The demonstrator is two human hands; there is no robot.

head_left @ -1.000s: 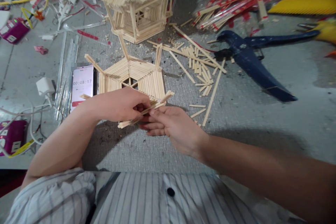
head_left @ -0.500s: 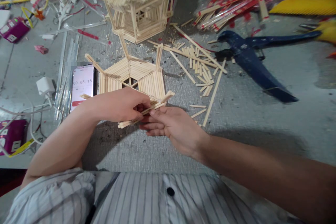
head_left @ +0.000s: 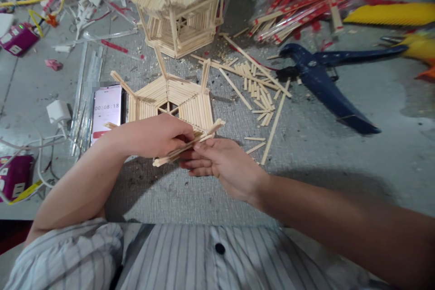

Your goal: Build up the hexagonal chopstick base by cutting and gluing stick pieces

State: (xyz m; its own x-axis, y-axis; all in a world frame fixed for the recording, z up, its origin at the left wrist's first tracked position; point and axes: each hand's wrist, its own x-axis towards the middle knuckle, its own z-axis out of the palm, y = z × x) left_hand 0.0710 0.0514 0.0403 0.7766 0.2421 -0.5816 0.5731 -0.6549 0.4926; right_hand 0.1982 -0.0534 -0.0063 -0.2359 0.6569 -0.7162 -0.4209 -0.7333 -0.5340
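A hexagonal frame of pale wooden sticks (head_left: 195,105) lies on the table, with short stick posts standing up at its corners. Over its near side reaches my left hand (head_left: 165,133), fingers curled and closed on a thin wooden stick (head_left: 203,138) along the near edge. My right hand (head_left: 226,165) comes in from the right and pinches the same stick between thumb and forefinger, its other fingers stretched out below. Part of the frame's near left is hidden under my left hand and forearm.
Behind the frame stands a roofed stick model (head_left: 176,22). Cut stick pieces (head_left: 258,86) and blue-handled cutters (head_left: 326,81) lie to the right, red-wrapped chopsticks (head_left: 299,4) at the back. A phone (head_left: 107,111) showing a timer and white cables (head_left: 41,145) are on the left.
The view has shifted slightly, moving the things on the right a little leftward. Both hands keep nearly the same place and grip on the wooden stick.
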